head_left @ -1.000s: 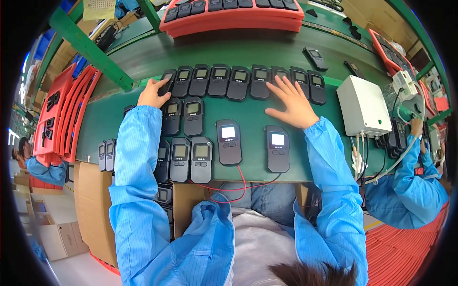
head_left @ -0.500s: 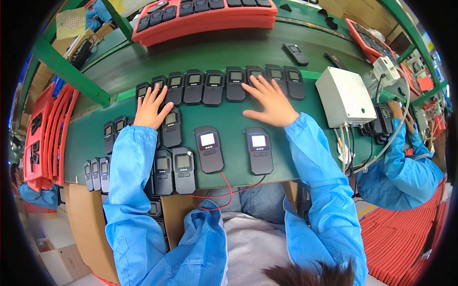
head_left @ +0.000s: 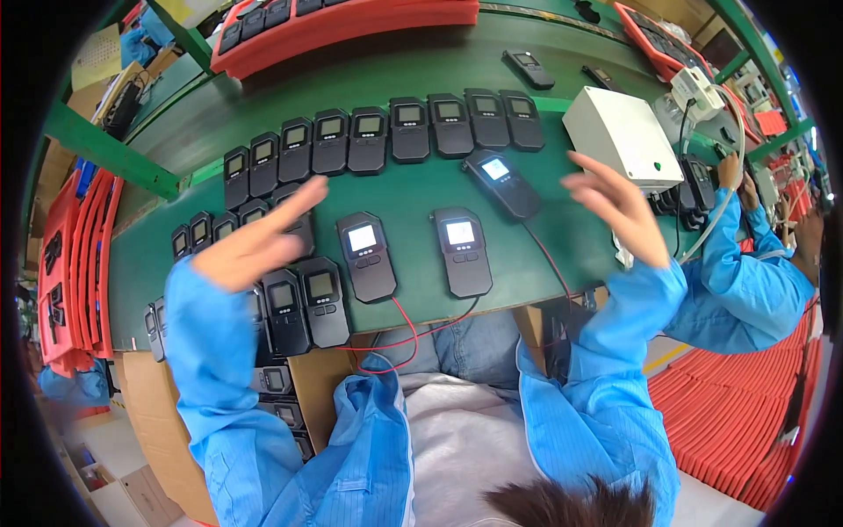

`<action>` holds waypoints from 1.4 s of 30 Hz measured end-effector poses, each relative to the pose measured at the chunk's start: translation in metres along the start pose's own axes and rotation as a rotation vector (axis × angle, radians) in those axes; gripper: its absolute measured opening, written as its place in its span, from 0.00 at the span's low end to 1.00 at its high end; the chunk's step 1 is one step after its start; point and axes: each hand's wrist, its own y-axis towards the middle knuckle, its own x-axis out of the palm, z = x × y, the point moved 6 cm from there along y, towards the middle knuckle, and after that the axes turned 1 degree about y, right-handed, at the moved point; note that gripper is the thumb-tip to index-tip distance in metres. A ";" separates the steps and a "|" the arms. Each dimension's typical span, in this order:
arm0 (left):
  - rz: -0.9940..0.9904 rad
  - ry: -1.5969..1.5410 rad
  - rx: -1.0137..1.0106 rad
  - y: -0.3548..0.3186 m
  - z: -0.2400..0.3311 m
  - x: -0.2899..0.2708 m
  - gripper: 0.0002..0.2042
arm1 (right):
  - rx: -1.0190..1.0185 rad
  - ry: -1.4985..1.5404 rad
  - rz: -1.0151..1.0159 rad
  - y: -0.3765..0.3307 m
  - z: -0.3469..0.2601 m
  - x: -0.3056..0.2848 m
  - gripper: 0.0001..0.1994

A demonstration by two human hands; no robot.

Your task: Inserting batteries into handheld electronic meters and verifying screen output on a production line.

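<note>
Black handheld devices with small screens lie on a green table point(head_left: 413, 189). A long row of them point(head_left: 378, 136) runs across the middle. Two lit devices point(head_left: 366, 255) point(head_left: 461, 250) with red wires lie nearest me, and a third lit one point(head_left: 502, 183) lies tilted to their right. My left hand point(head_left: 255, 241) hovers, blurred, over a cluster of devices at the left, fingers apart and holding nothing. My right hand point(head_left: 615, 206) is raised beside a white box point(head_left: 623, 136), fingers spread and empty.
Red foam trays point(head_left: 351, 26) with more devices stand at the back, and more red trays point(head_left: 70, 263) are stacked at the left. A person in a blue coat point(head_left: 746, 281) works at the right. Red wires point(head_left: 413, 334) hang over the table's front edge.
Both hands have lifted off the row of devices and drawn apart. A third lit device now lies tilted at the right of the two wired ones.
</note>
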 end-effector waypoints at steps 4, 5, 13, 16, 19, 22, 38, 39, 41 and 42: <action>0.829 0.270 -0.009 -0.057 0.067 -0.054 0.29 | -0.409 0.884 0.458 -0.145 0.037 -0.089 0.19; 1.057 0.742 -0.284 -0.086 0.044 -0.068 0.28 | -0.342 0.959 0.411 -0.150 0.045 -0.073 0.17; 0.305 0.473 0.053 -0.042 0.096 0.070 0.32 | 0.395 0.247 0.058 -0.123 0.040 0.043 0.18; 0.055 0.649 -0.010 -0.030 0.110 0.091 0.39 | 0.386 0.141 -0.031 -0.091 0.015 0.055 0.22; 0.074 0.740 0.014 -0.013 0.124 0.091 0.45 | 0.186 -0.216 -0.095 -0.061 0.000 0.072 0.27; 0.079 0.751 0.018 0.001 0.123 0.104 0.46 | -0.154 -0.435 -0.016 -0.047 -0.009 0.105 0.32; 0.231 0.816 0.301 0.026 0.149 0.114 0.44 | -0.053 -0.259 0.177 -0.045 0.000 0.074 0.32; 0.265 0.836 0.314 0.029 0.153 0.115 0.43 | -0.075 -0.279 0.193 -0.038 -0.002 0.065 0.32; 0.301 0.844 0.360 0.030 0.162 0.113 0.40 | -0.085 -0.475 0.242 -0.023 0.003 0.052 0.32; 0.309 0.842 0.388 0.030 0.166 0.111 0.38 | -0.080 -0.568 0.269 -0.017 0.007 0.047 0.32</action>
